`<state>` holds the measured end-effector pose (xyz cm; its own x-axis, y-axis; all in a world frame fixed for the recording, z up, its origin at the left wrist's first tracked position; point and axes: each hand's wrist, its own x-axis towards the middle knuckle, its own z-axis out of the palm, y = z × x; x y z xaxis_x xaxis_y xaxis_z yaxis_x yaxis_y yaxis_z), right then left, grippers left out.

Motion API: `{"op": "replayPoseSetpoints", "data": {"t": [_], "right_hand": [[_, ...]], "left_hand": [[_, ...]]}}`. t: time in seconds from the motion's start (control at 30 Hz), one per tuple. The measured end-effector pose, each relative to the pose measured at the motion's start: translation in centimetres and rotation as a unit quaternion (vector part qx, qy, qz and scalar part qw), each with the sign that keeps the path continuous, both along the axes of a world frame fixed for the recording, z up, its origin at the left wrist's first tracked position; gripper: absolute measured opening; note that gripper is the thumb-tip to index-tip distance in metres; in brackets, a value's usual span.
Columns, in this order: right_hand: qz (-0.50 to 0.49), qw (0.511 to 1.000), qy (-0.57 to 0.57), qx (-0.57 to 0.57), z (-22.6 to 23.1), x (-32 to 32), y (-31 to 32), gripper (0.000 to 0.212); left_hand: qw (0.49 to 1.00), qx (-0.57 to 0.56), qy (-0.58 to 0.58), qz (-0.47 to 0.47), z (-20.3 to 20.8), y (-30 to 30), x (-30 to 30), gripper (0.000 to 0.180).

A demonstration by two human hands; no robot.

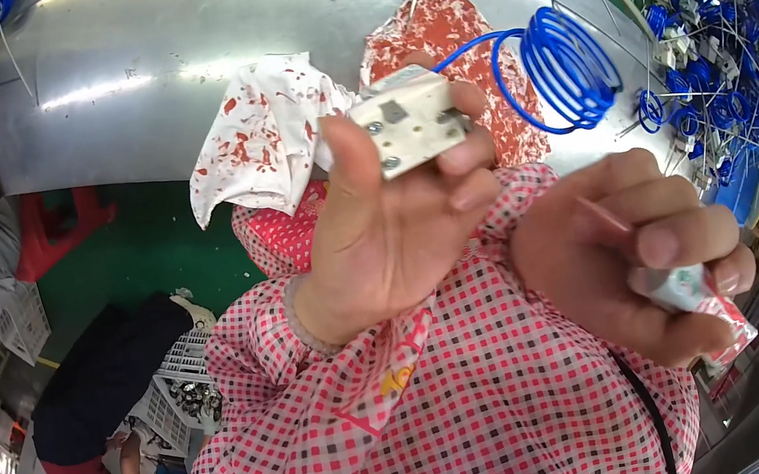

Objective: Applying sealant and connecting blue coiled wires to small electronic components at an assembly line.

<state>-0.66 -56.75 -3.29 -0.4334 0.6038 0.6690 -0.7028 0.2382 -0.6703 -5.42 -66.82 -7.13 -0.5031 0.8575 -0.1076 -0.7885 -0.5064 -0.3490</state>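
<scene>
Seeing left hand (378, 227) gripping block (415, 134) between thumb and fingers, right hand (595, 250) clasping red-white wad (681, 287). Coil (573, 66) reaching beyond right hand, possibly snagging, tugging block loose; I'm watching.

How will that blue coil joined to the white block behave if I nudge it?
The blue coil will probably spring rather than flop, since its loops keep their round shape. It looks light for its size, being mostly open loops. It may also swing, as only a thin blue strand seems to join it to the white block in the left hand.
</scene>
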Motion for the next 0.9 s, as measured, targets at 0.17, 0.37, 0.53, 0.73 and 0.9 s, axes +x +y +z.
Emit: {"op": "replayPoseSetpoints", "data": {"t": [0.17, 0.37, 0.53, 0.73, 0.9], "right_hand": [[0.026, 0.999, 0.040, -0.008, -0.9, -1.3, -0.9, 0.052], [0.030, 0.999, -0.014, 0.000, -0.2, 0.0, 0.8, 0.049], [0.021, 0.999, -0.002, -0.037, -0.2, 1.2, 3.0, 0.047], [0.018, 0.997, 0.006, -0.070, -0.3, 0.1, 1.4, 0.048], [0.074, 0.996, 0.023, -0.049, -1.7, -0.1, 0.9, 0.046]], "left_hand": [[0.995, -0.087, -0.006, -0.053, 1.5, -0.1, -0.1, 0.060], [0.990, -0.005, 0.143, 0.013, -1.6, -0.3, -0.8, 0.054], [0.960, -0.157, 0.218, 0.077, -2.0, -1.9, -2.0, 0.062], [0.944, -0.211, 0.245, 0.068, -2.5, -4.3, -1.8, 0.040], [0.886, -0.192, 0.413, 0.087, -3.3, -4.3, -2.0, 0.055]]}}
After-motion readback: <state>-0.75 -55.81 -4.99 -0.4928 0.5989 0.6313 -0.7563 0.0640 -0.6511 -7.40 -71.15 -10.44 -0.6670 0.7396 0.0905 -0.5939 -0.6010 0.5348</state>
